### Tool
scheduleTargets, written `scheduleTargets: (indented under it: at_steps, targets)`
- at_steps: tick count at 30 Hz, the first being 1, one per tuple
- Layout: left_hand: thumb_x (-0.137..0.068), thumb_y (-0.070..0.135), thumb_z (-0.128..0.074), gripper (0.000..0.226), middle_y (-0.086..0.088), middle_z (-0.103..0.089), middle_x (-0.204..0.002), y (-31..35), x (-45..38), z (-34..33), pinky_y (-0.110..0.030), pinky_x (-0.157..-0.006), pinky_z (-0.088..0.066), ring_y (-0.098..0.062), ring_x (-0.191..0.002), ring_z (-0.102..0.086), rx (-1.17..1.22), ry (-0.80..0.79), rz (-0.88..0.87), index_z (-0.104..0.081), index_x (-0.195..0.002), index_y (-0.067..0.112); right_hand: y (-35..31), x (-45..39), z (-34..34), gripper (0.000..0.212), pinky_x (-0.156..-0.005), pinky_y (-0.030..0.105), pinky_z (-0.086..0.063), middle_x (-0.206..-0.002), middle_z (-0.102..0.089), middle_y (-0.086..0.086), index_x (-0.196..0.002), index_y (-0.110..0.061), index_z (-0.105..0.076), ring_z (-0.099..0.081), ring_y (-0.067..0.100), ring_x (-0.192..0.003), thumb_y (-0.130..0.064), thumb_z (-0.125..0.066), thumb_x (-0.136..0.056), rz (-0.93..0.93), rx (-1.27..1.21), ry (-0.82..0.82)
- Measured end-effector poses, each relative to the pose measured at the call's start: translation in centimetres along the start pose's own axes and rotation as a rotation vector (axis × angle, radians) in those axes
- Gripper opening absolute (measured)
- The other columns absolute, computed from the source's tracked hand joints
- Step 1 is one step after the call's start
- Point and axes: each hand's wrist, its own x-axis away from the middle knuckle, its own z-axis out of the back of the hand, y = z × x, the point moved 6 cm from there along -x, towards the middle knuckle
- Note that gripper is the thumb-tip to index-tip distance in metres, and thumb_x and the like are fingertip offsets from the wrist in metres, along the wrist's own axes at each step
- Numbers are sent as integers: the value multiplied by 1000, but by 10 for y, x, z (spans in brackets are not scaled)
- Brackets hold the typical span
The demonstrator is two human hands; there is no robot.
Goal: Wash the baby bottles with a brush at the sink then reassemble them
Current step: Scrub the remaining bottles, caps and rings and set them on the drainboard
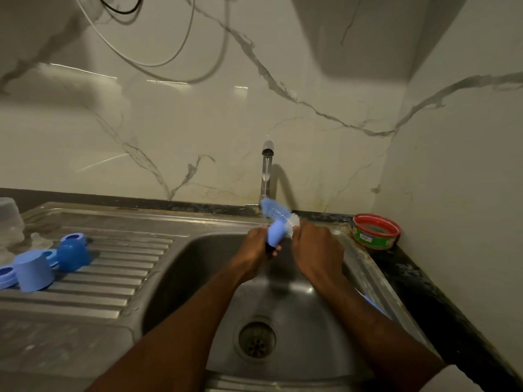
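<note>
My left hand (256, 244) has its grip tight on the blue bottle brush with white bristles (276, 222), over the shiny metal sink (198, 267) by the counter's back edge. My right hand (317, 250) curls by the bristles; I cannot tell its grip. Blue caps (34, 271) lie on the left draining board.

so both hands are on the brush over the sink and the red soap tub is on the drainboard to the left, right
Not quite. In the head view the red soap tub sits on the dark counter to the right of the sink, in the corner, not on the drainboard. The rest holds: left hand and right hand are on the brush over the sink.
</note>
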Motion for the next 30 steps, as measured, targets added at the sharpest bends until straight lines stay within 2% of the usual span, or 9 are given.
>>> scheduleTargets:
  at_steps: [3,8,12,14,16,19,23,26,30]
  targets:
    - [-101,15,-58,14,-2,-59,-84,3,3,-5,-9,-56,-43,-11,-71,-54,130,-36,-125,-62,-111,5,6,-5,1,34,-82,32,-47,-122,-68,6,-130,-20,-61,-66,24,-108,-39,-49,-104,-29,2,13]
    - [-105,16,-49,23,-3,-56,-69,-19,1,21,-18,-50,-43,-12,-59,-50,381,172,6,-57,-84,11,2,9,-4,30,-70,31,-43,-111,-70,4,-123,-22,-62,-67,24,-99,-41,-51,-102,45,-21,3]
    - [-102,19,-59,13,0,-58,-78,-5,-1,-4,-10,-52,-45,-10,-68,-55,71,-56,-44,-62,-107,8,-8,2,-5,34,-87,35,-50,-123,-67,8,-130,-19,-59,-65,25,-109,-38,-51,-104,-16,-31,-73]
    - [-100,23,-62,18,-3,-64,-82,1,-2,-18,-21,-68,-55,-16,-75,-61,29,-136,-31,-64,-109,7,-9,-4,-1,38,-94,36,-48,-130,-64,10,-135,-17,-56,-62,27,-117,-37,-53,-103,-53,-5,-114]
    - [-101,26,-61,22,-6,-66,-86,2,-6,-14,-22,-72,-55,-18,-77,-62,155,-73,-25,-67,-109,6,-8,-4,6,38,-91,35,-47,-132,-63,10,-136,-17,-56,-61,28,-118,-37,-51,-104,-65,21,-102]
    - [-101,28,-60,15,-3,-61,-79,-4,-4,6,-16,-58,-47,-16,-72,-57,355,89,-11,-64,-95,15,-7,9,11,33,-73,31,-39,-121,-67,7,-131,-21,-58,-66,26,-108,-38,-48,-105,22,57,-18]
    - [-104,32,-55,29,-7,-65,-81,-4,6,3,-21,-56,-48,-14,-67,-59,513,29,2,-66,-110,6,-9,7,7,31,-77,32,-43,-123,-67,7,-130,-21,-58,-65,26,-109,-37,-49,-104,20,28,-56]
    - [-106,24,-52,31,-6,-65,-84,0,10,-7,-12,-51,-47,-1,-58,-62,359,-68,-73,-61,-124,0,-8,-3,12,34,-87,34,-50,-127,-66,8,-134,-19,-56,-64,26,-113,-33,-53,-103,1,38,-34]
    - [-106,24,-50,30,-12,-66,-87,-7,12,6,-24,-60,-49,-14,-67,-58,673,41,-3,-61,-122,2,-7,0,17,26,-70,32,-44,-114,-70,3,-124,-24,-58,-69,24,-99,-37,-47,-104,120,62,75]
